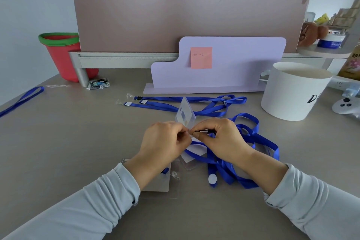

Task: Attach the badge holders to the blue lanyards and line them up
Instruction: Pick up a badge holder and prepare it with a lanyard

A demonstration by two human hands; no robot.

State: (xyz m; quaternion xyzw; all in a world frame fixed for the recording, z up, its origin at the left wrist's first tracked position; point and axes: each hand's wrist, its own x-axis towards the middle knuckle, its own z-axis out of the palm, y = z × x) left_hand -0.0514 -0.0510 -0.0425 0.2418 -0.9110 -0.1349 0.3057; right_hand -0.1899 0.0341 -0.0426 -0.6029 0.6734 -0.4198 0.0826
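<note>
Pinching the top of a clear badge holder [185, 114] with thumb and curled fingers, the left hand [165, 138] meets the right hand [220, 138] over the middle of the table [78, 142]. The right hand's thumb and fingers pinch the clip [203, 132] of a blue lanyard [251, 134]. The holder sticks up at 12 o'clock from the hands. The lanyard's loops lie in a heap at 4 o'clock. Farther back at 12 o'clock lie two more lanyards [175, 103], side by side. At 9 o'clock, far off, lies another lanyard [21, 101]. A white tub [294, 91] sits at 2 o'clock.
</note>
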